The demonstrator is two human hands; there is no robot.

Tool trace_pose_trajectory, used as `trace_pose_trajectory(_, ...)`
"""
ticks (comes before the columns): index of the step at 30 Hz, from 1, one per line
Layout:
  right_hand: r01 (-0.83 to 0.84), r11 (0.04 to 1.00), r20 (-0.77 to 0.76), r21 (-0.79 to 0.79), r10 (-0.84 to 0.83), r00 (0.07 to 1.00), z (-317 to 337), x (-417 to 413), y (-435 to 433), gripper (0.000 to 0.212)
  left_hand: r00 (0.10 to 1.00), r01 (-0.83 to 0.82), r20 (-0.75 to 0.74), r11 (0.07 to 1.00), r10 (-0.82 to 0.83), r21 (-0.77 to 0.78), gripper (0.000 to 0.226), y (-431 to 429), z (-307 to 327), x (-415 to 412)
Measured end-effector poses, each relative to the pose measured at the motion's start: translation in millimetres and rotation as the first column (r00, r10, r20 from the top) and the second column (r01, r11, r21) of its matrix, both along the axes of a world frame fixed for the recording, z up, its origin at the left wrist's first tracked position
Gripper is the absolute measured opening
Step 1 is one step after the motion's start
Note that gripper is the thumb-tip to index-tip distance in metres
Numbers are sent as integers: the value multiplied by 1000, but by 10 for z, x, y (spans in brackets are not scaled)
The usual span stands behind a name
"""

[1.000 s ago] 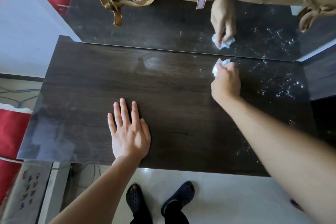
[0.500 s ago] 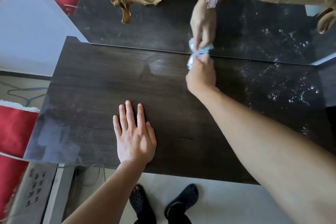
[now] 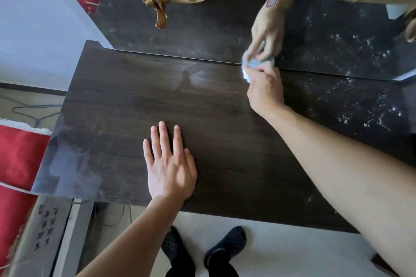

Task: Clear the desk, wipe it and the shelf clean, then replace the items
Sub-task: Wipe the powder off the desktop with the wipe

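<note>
The dark wood-grain desk (image 3: 126, 110) fills the middle of the head view. My right hand (image 3: 264, 90) grips a crumpled white wipe (image 3: 246, 74) and presses it on the desk at its far edge, right against a glossy dark back panel (image 3: 191, 31) that mirrors the hand and wipe. My left hand (image 3: 168, 164) lies flat on the desk near the front edge, fingers straight and together. White specks and droplets (image 3: 364, 110) dot the right part of the desk.
A brown paper bag with a ribbon handle (image 3: 162, 0) hangs above the back panel. A red cloth (image 3: 18, 155) lies left of the desk beside a cardboard box (image 3: 42, 227). My feet in dark clogs (image 3: 225, 247) stand on the pale floor below the front edge.
My right hand swept the wipe left and up to the desk's far edge, then held near there. The left hand stayed flat on the desk.
</note>
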State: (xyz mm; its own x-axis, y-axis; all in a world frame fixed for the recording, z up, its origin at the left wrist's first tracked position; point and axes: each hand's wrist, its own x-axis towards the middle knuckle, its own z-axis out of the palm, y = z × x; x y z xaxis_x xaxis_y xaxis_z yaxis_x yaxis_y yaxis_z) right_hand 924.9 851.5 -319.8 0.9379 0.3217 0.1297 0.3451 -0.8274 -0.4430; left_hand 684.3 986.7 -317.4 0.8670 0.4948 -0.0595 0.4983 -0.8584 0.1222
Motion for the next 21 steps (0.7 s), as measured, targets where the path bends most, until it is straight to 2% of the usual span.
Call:
trace_pose_trajectory(3, -142, 989, -66, -26, 140, 988, 81, -70, 68, 47, 1000, 0, 2, 1000, 0, 6, 58, 4, -16, -3)
trace_pose_trajectory(5, -278, 961, -33, -8, 277, 960, 114, -466, -17, 43, 1000, -3, 5, 1000, 3, 2, 58, -1, -10, -9)
trace_pose_trajectory(8, -499, 864, -70, 63, 502, 862, 122, -1319, -401, 48, 1000, -7, 6, 1000, 7, -2, 58, -8, 5, 9)
trace_pose_trajectory(10, -568, 820, -112, 64, 572, 813, 152, -1505, -685, 48, 1000, -8, 6, 1000, 8, -5, 58, -12, 4, 10)
trace_pose_trajectory(12, -498, 866, -84, 46, 500, 862, 154, -1252, -826, 42, 1000, -7, 0, 1000, 7, -7, 58, -13, 5, -2)
trace_pose_trajectory(14, -279, 960, -35, -14, 278, 960, 131, -812, -796, 41, 1000, -6, 5, 1000, 6, -7, 59, -11, 4, -4)
trace_pose_trajectory(16, -73, 996, -45, -57, 71, 996, 99, -607, -604, 47, 1000, -8, 5, 1000, 8, -8, 60, -6, -13, -2)
trace_pose_trajectory(17, -44, 998, -45, -54, 41, 998, 93, -696, -459, 50, 1000, -8, 2, 1000, 8, -8, 60, -3, -21, -4)
trace_pose_trajectory(21, -251, 968, 20, 24, 251, 968, 65, -1726, -252, 45, 1000, -6, -4, 1000, 6, -12, 60, -1, -27, -7)
